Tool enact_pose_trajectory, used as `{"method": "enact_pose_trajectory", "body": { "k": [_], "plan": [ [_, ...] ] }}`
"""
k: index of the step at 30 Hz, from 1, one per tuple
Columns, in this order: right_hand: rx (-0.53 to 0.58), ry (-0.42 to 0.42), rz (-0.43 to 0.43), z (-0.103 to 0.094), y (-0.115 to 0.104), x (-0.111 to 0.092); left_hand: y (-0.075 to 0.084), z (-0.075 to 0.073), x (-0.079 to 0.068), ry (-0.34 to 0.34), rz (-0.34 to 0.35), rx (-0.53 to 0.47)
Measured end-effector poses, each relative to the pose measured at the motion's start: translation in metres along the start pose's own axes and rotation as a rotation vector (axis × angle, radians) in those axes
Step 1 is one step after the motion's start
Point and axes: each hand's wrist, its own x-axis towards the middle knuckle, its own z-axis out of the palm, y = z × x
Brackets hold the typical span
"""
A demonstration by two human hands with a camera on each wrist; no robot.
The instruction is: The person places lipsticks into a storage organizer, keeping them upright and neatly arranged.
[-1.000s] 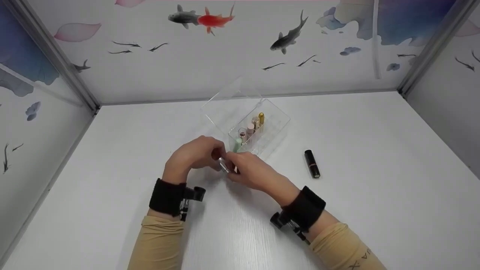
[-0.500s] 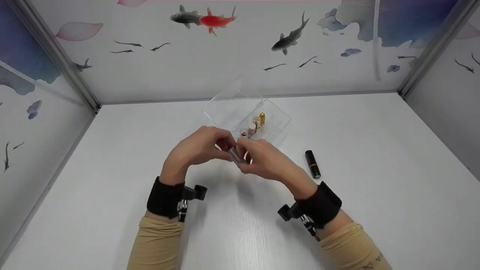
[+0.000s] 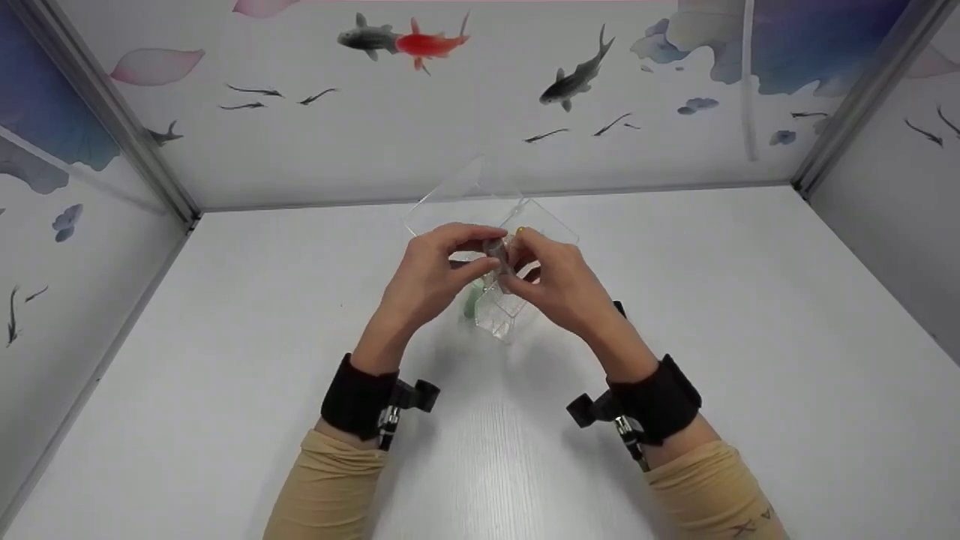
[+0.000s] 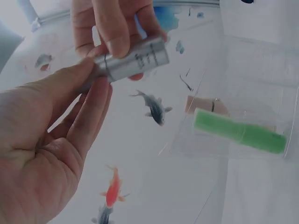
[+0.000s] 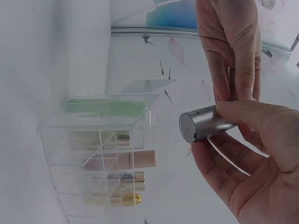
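A silver lipstick tube point(image 3: 498, 261) is held up between both hands over the clear box. My left hand point(image 3: 429, 276) pinches one end between thumb and fingers. The right hand point(image 3: 561, 289) grips the other end, where the flat round base shows in the right wrist view. Beneath the hands stands the clear plastic box point(image 5: 46, 154), its transparent lid point(image 3: 442, 196) tilted back. Slots in the box hold a green tube point(image 4: 240, 130), a pinkish tube point(image 5: 142, 159), a gold-tipped tube point(image 5: 131, 199) and others. In the head view the hands hide most of these.
A black lipstick point(image 3: 619, 308) lies on the white table point(image 3: 750, 300) to the right, mostly hidden behind my right forearm. Printed panels with fish point(image 3: 431, 43) wall the table at the back and sides.
Both hands have moved forward and slightly right with the silver lipstick tube, from in front of the box to above it. My right forearm now covers most of the black lipstick.
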Motion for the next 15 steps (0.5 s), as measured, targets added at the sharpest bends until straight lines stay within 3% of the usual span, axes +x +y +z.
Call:
{"method": "enact_pose_trajectory", "body": {
  "k": [8,15],
  "plan": [
    [-0.161,0.238,-0.011,0.001,0.003,0.003,0.005,0.03,0.012,0.228,0.074,-0.026],
    [-0.209,0.258,-0.162,0.003,0.007,0.005,0.004,0.037,0.017,0.367,0.089,0.041]
  ]
}}
